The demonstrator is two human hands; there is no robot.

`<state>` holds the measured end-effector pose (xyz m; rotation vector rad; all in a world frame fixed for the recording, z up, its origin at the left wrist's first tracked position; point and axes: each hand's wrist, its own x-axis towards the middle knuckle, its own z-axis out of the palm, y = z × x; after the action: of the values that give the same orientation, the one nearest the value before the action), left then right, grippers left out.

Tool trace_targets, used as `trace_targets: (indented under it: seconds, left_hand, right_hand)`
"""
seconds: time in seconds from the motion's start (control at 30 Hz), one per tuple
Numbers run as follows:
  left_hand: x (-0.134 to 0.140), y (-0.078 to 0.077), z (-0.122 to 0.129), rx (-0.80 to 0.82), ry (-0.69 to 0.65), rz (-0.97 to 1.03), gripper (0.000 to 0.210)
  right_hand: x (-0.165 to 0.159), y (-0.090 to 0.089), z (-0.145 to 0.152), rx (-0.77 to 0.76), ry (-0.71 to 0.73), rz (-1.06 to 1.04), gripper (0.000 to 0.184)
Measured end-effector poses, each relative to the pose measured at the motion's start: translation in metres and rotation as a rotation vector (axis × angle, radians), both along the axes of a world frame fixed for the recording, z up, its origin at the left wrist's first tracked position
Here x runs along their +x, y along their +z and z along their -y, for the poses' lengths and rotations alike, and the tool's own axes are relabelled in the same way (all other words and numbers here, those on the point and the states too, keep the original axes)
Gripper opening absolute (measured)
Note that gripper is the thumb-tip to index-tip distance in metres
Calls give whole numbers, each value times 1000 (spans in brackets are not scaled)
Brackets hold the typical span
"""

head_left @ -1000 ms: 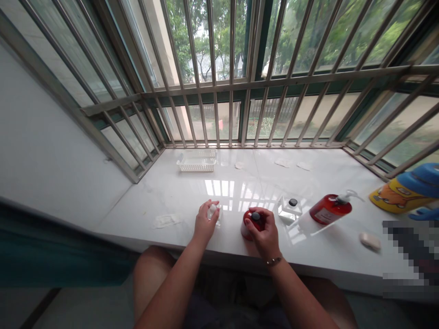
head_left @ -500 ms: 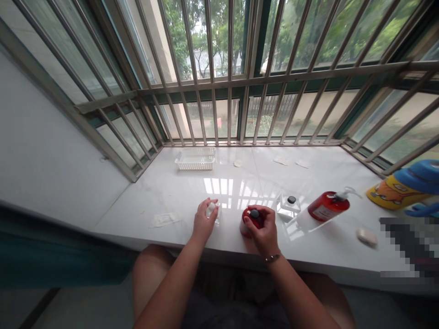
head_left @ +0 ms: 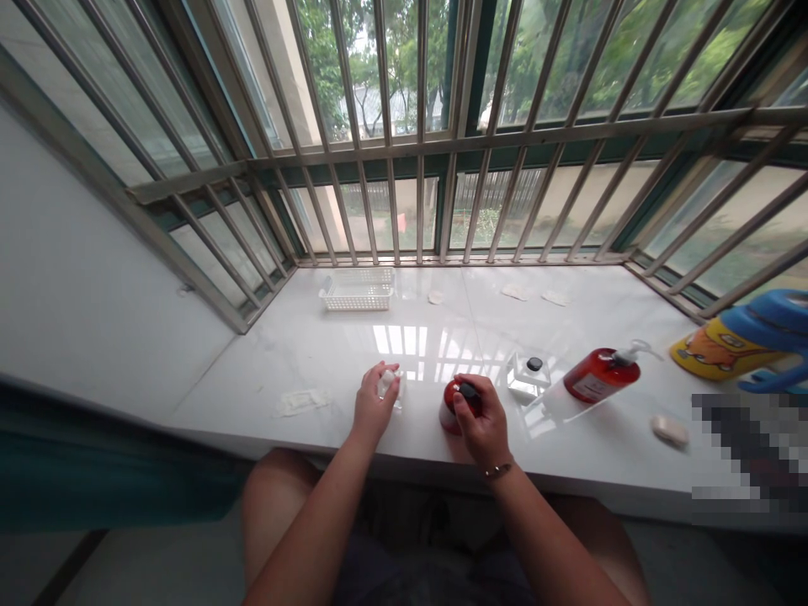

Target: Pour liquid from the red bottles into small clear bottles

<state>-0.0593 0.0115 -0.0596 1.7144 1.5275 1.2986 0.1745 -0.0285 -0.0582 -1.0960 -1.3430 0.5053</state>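
Observation:
My left hand [head_left: 374, 406] is curled around a small clear bottle [head_left: 397, 396] with a white top, which stands on the white sill; the fingers partly cover it. My right hand [head_left: 489, 421] pinches the black cap [head_left: 468, 391] of a red bottle [head_left: 449, 406] between thumb and fingers. That bottle stands upright near the front edge. Just right of it is a square clear glass bottle [head_left: 528, 387] with a black cap. Farther right stands a red pump bottle [head_left: 599, 376] with a pale label and a clear white pump head.
A white perforated basket [head_left: 357, 296] sits by the window bars. A flat white packet [head_left: 301, 402] lies at left. Several pale scraps, one of them a small scrap [head_left: 435, 298], lie near the bars. At right are a beige bar [head_left: 670, 431] and a blue-yellow flask [head_left: 725, 341].
My right thumb and fingers have shifted on the red bottle's cap, leaving more of its left side visible. My left hand keeps its hold. The view has shifted slightly.

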Motion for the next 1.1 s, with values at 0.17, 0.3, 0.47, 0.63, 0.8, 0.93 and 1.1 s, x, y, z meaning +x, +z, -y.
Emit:
trace_targets:
  seconds: [0.17, 0.3, 0.47, 0.63, 0.8, 0.93, 1.1]
  left_hand:
    - [0, -1, -1, 3, 0, -4, 28]
    - [-1, -2, -1, 3, -8, -1, 27]
    - [-1, -4, -1, 8, -4, -5, 28]
    - [-2, -6, -2, 6, -6, -7, 27]
    - [-2, -5, -1, 7, -4, -9, 27]
    - [-2, -5, -1, 7, -10, 2, 27]
    - [-2, -5, -1, 5, -9, -1, 27]
  right_hand:
    - [-2, -13, 0, -17, -6, -132, 33]
    - [-1, -12, 0, -13, 5, -95, 31]
    - [1, -2, 1, 40, 5, 10, 26]
    - [3, 2, -1, 87, 3, 82, 30]
    - [3, -11, -3, 49, 7, -18, 37]
    - [-1, -15, -2, 12, 1, -114, 35]
    - [2, -2, -1, 44, 12, 13, 26]
